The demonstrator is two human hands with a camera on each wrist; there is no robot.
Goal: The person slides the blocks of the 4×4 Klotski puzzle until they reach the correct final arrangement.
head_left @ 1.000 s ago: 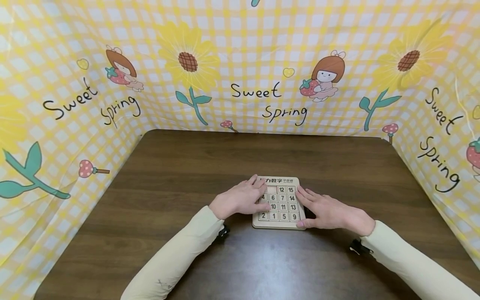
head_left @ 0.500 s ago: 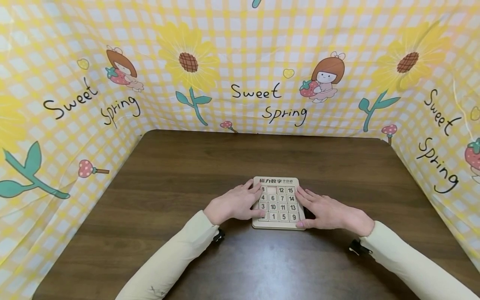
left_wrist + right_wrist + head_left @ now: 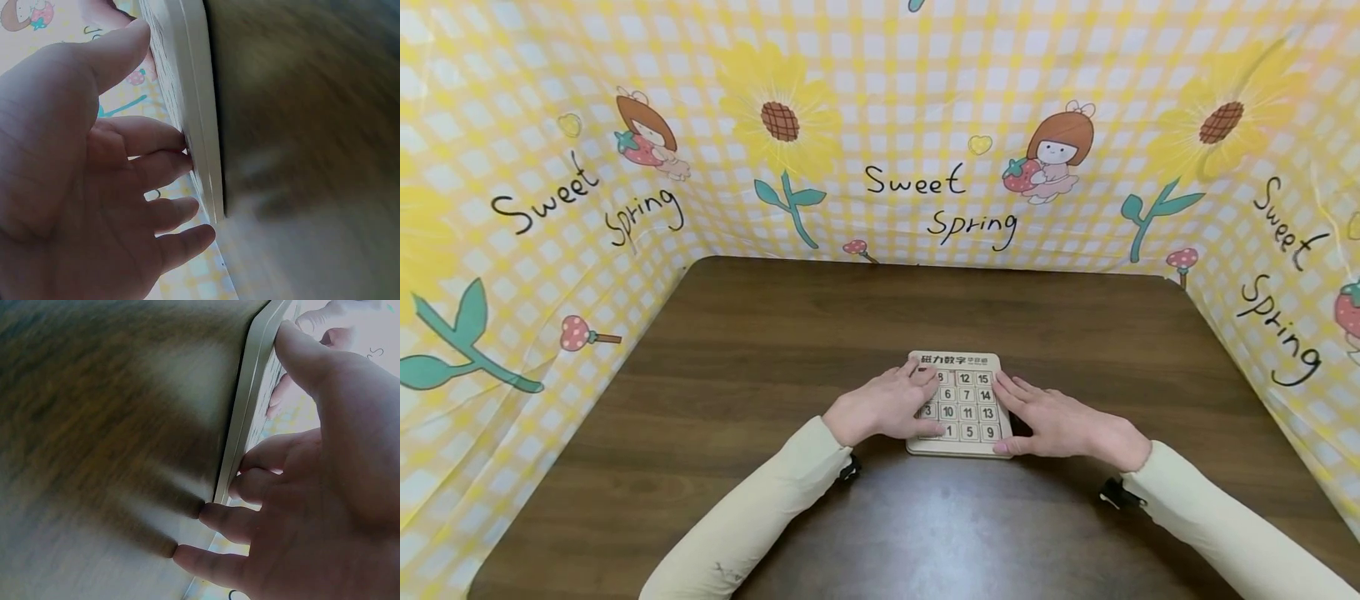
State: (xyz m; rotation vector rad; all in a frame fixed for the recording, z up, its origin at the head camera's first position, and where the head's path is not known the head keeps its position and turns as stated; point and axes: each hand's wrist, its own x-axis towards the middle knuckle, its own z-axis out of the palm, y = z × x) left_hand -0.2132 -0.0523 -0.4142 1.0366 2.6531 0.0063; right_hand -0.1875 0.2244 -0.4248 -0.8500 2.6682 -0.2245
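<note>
A pale wooden number slide puzzle (image 3: 966,447) lies flat on the dark wooden table. My left hand (image 3: 887,404) reaches over its left side, fingertips on the upper left tiles and thumb over the bottom row. Beside those fingertips, the 8 tile (image 3: 941,378) sits in the second place of the top row. The leftmost tiles are partly hidden by this hand. Along the right edge rests my right hand (image 3: 1056,423), thumb at the near corner and fingers outstretched. In the right wrist view, two fingertips of the right hand (image 3: 294,512) touch the tabletop.
The brown tabletop (image 3: 790,325) stretches around the puzzle. A yellow checked cloth (image 3: 895,100) with flowers and "Sweet Spring" lettering walls in the back and both sides. Light sleeves and dark wrist bands show on both arms.
My left hand drew back left, then came right again over the tiles. The 8 tile has slid one place right into the top-row gap. My right hand stays put.
</note>
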